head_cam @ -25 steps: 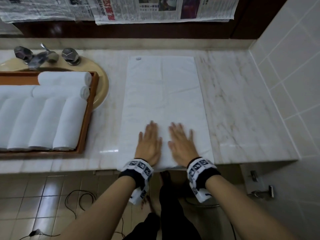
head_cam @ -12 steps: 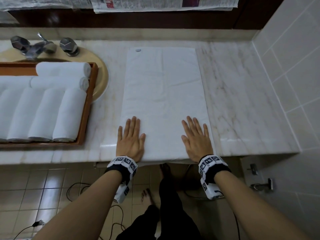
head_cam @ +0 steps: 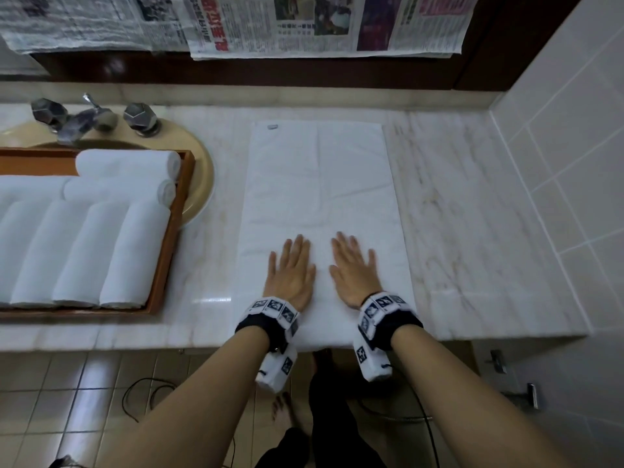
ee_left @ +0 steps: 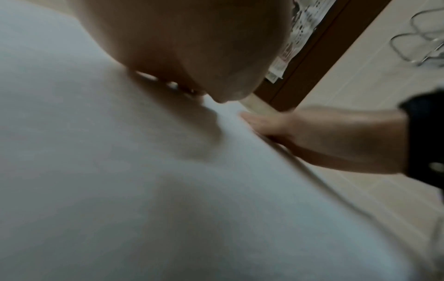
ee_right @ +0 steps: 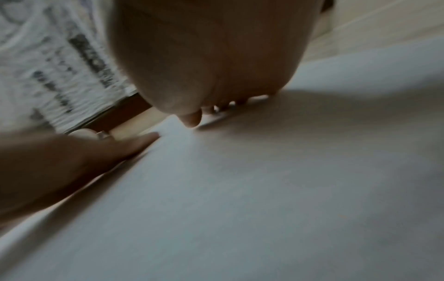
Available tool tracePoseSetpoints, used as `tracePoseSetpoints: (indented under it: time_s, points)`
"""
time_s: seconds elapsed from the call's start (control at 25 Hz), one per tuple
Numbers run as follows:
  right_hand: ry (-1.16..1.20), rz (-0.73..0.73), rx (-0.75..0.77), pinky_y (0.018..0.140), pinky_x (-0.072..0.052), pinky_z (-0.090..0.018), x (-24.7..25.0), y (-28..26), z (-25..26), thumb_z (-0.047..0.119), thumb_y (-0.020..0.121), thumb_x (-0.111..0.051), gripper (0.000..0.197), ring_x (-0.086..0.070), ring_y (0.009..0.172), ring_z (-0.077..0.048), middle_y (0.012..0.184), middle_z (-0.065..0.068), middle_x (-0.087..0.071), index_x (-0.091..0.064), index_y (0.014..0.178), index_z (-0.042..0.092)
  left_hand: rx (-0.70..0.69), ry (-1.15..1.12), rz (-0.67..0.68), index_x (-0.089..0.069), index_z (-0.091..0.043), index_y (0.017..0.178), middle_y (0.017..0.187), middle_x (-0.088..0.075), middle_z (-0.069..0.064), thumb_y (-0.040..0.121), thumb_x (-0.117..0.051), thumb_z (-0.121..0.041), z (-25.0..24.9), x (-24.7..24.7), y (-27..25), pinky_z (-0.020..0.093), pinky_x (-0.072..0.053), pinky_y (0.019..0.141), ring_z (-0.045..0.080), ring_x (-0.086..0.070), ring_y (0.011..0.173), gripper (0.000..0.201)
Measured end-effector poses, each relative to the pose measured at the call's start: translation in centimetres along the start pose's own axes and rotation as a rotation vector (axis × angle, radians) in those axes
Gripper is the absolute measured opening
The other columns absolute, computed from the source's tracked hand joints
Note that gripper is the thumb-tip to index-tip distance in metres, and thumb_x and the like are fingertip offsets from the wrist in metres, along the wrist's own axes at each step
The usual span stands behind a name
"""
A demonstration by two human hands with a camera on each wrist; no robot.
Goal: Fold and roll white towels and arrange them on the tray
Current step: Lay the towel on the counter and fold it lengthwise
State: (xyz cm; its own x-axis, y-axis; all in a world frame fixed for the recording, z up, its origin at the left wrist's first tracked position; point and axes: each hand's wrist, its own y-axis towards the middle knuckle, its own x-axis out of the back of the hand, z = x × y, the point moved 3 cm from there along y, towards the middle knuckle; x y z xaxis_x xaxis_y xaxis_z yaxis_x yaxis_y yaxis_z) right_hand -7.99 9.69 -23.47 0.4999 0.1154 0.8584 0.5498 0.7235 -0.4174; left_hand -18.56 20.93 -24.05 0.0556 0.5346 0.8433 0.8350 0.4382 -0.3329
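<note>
A white towel (head_cam: 320,184) lies flat and lengthwise on the marble counter, its near end at the counter's front edge. Both my hands press flat on its near part, side by side with fingers straight: the left hand (head_cam: 292,268) left of the towel's middle, the right hand (head_cam: 353,270) just right of it. The left wrist view shows the left hand (ee_left: 192,47) close up on the towel (ee_left: 168,190), and the right wrist view shows the right hand (ee_right: 211,57) on the towel (ee_right: 264,190). On the left stands a wooden tray (head_cam: 169,251) with several rolled white towels (head_cam: 101,251).
The tray sits over a beige sink (head_cam: 202,184) with a chrome faucet (head_cam: 84,119) behind it. Bare marble counter (head_cam: 472,231) extends right of the towel to a tiled wall (head_cam: 557,163). Newspapers (head_cam: 304,25) hang along the back.
My hands slid from the towel's near outer edges back together at its middle, after spreading apart half a second before. The head view tilted slightly.
</note>
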Motion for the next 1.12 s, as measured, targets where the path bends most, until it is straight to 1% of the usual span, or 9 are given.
tracePoseSetpoints:
  time_s: [0.16, 0.2, 0.36, 0.56, 0.72, 0.76, 0.88, 1.04, 1.12]
  points:
    - [0.161, -0.008, -0.504, 0.114, 0.011, -0.058, 2.1, 0.3, -5.6, 0.041, 0.103, -0.019, 0.065, 0.023, 0.146, -0.018, 0.158, 0.001, 0.028, 0.015, 0.152, 0.015, 0.469, -0.11, -0.092, 0.013, -0.012, 0.153, 0.16, 0.022, 0.003, 0.104, -0.015, -0.041, 5.1, 3.0, 1.0, 0.046, 0.011, 0.119, 0.021, 0.019, 0.147, 0.063]
    - [0.173, -0.003, -0.46, 0.114, 0.01, -0.059, 2.8, 1.1, -4.4, 0.04, 0.103, -0.019, 0.065, 0.022, 0.146, -0.019, 0.158, 0.001, 0.027, 0.014, 0.152, 0.015, 0.426, -0.169, -0.069, 0.012, -0.01, 0.153, 0.16, 0.022, 0.005, 0.104, -0.015, -0.041, 3.6, 3.5, 2.1, 0.047, 0.011, 0.119, 0.023, 0.019, 0.147, 0.064]
    - [0.047, 0.067, 0.102, 0.116, 0.01, -0.057, 2.5, 4.0, 0.0, 0.035, 0.105, -0.021, 0.059, 0.018, 0.147, -0.015, 0.158, 0.008, 0.024, 0.01, 0.154, 0.025, -0.028, -0.146, 0.083, 0.007, -0.02, 0.154, 0.161, 0.017, -0.002, 0.104, -0.01, -0.042, -3.0, 2.4, 5.7, 0.039, 0.014, 0.117, 0.015, 0.018, 0.147, 0.057]
    - [0.059, 0.012, -0.401, 0.113, 0.012, -0.06, 5.4, 6.5, -6.7, 0.042, 0.103, -0.018, 0.065, 0.025, 0.145, -0.017, 0.156, 0.002, 0.032, 0.018, 0.152, 0.018, 0.43, -0.096, -0.066, 0.013, -0.015, 0.154, 0.159, 0.023, 0.001, 0.103, -0.01, -0.045, 4.0, 5.2, 7.4, 0.045, 0.015, 0.118, 0.018, 0.022, 0.146, 0.063]
    - [0.004, 0.014, 0.076, 0.115, 0.012, -0.059, 5.8, 9.7, -1.5, 0.03, 0.104, -0.024, 0.061, 0.021, 0.146, -0.015, 0.157, 0.007, 0.025, 0.012, 0.154, 0.02, -0.025, -0.169, 0.075, 0.007, -0.02, 0.154, 0.159, 0.02, -0.006, 0.104, -0.01, -0.04, -2.3, 4.5, 11.1, 0.036, 0.018, 0.115, 0.013, 0.019, 0.147, 0.057]
    - [0.006, 0.025, 0.1, 0.115, 0.011, -0.058, 5.9, 10.3, -1.8, 0.03, 0.104, -0.024, 0.061, 0.021, 0.146, -0.014, 0.155, 0.009, 0.027, 0.01, 0.154, 0.021, -0.024, -0.159, 0.072, 0.006, -0.021, 0.155, 0.159, 0.019, -0.007, 0.104, -0.009, -0.04, -2.1, 4.7, 12.0, 0.035, 0.017, 0.116, 0.012, 0.018, 0.147, 0.056]
    - [0.03, -0.014, -0.145, 0.113, 0.015, -0.055, 7.4, 12.2, -5.1, 0.035, 0.104, -0.023, 0.062, 0.023, 0.146, -0.014, 0.157, 0.007, 0.027, 0.011, 0.153, 0.02, 0.282, -0.11, -0.053, 0.007, -0.018, 0.155, 0.16, 0.018, -0.002, 0.104, -0.009, -0.043, 1.3, 6.8, 13.9, 0.04, 0.013, 0.118, 0.015, 0.019, 0.147, 0.059]
    - [-0.046, -0.008, 0.081, 0.117, 0.011, -0.055, 8.3, 13.9, -3.2, 0.031, 0.104, -0.024, 0.057, 0.018, 0.147, -0.016, 0.161, 0.004, 0.016, 0.001, 0.155, 0.021, 0.039, -0.072, 0.031, 0.002, -0.021, 0.156, 0.161, 0.014, -0.006, 0.104, -0.009, -0.043, -1.2, 7.1, 15.4, 0.04, 0.013, 0.119, 0.011, 0.017, 0.147, 0.057]
    - [-0.047, -0.02, 0.129, 0.117, 0.007, -0.055, 8.7, 15.1, -2.5, 0.029, 0.104, -0.025, 0.056, 0.016, 0.148, -0.016, 0.162, 0.003, 0.014, -0.003, 0.155, 0.022, 0.04, -0.058, 0.024, 0.001, -0.022, 0.156, 0.161, 0.013, -0.007, 0.104, -0.009, -0.043, -1.9, 7.1, 16.5, 0.042, 0.013, 0.119, 0.012, 0.018, 0.147, 0.057]
